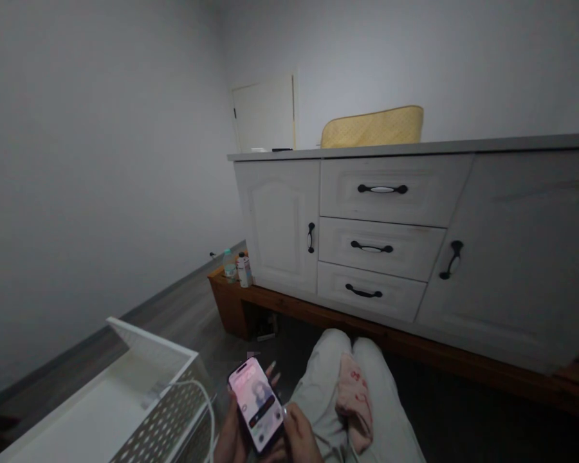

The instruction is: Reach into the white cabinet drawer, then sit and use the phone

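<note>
A phone [257, 404] with a lit pink screen sits low in the view, held in both hands. My left hand [232, 436] grips its left edge and underside. My right hand [299, 438] holds its lower right corner, thumb near the screen. A white cable [203, 402] runs from beside the phone over the white box to the left. A pink cloth [354, 400] lies on my lap, over light trousers [318, 386], just right of the phone.
A white perforated box [125, 399] stands at the lower left. Ahead is a white cabinet [381, 238] with doors and three drawers on a wooden base [231, 302]. Two bottles [236, 267] stand on the base's left end. A yellow woven cushion [372, 127] rests on top.
</note>
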The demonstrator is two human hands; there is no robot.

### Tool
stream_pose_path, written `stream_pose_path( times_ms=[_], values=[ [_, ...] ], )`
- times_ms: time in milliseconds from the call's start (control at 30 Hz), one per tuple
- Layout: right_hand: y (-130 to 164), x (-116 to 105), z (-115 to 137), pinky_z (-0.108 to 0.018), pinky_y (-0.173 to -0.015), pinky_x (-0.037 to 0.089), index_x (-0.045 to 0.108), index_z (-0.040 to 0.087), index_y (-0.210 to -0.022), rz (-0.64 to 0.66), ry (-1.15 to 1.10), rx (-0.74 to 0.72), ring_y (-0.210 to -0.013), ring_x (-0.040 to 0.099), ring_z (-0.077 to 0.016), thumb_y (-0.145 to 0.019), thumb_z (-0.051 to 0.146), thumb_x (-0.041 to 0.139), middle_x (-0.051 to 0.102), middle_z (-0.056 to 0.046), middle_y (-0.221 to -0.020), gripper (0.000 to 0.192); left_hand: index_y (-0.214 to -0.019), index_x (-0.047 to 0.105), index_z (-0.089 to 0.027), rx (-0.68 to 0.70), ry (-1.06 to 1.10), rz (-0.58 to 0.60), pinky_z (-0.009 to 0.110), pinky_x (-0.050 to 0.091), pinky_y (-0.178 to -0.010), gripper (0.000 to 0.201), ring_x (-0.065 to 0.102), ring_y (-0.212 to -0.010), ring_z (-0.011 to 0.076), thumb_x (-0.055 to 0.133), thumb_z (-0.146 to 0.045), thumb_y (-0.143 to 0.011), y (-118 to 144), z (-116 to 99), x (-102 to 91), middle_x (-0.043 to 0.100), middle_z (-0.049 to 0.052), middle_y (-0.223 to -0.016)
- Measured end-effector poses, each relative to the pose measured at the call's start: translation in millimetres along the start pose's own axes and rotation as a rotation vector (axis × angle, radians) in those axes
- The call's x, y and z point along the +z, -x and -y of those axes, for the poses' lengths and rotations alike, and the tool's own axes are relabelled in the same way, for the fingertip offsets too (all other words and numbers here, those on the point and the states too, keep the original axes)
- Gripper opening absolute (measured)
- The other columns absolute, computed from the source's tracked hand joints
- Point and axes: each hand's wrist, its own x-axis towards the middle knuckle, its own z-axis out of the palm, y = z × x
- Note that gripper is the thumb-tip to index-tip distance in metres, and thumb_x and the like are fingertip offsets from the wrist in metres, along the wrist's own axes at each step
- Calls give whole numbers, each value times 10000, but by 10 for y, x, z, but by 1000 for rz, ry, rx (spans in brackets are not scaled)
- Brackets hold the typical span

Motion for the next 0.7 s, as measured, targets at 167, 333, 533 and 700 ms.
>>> stream_pose_path(
  times_ms=[167,333,533,700],
  values=[
    [62,49,-42,-483,-708,540,506,225,-967,221,-21,52,-593,679,-246,-521,782,706,658,7,-589,741,-1205,666,-110,-186,12,143,359,578,-631,872,735,-696,253,365,-808,-777,-30,-188,354,793,162,-899],
    [78,66,35,-486,-775,536,673,148,-1021,244,64,86,-758,698,-290,-401,664,840,740,-96,-799,824,-1172,677,-85,-368,20,220,375,576,-612,940,726,-658,260,381,-855,-720,19,-213,279,780,155,-838],
    [-23,62,25,-554,-931,475,708,116,-863,191,-40,54,-789,692,-284,-540,820,656,721,-113,-794,776,-1173,680,-89,-400,4,261,379,564,-806,905,738,-869,283,345,-824,-764,-25,-39,101,783,173,-973],
    [1,13,-37,-514,-924,492,655,144,-1076,149,-164,21,-832,689,-258,-359,504,913,740,-90,-909,843,-1228,649,-78,-366,-86,213,388,565,-870,915,736,-936,293,385,-818,-759,-97,-3,71,771,187,-1064]
  ],
)
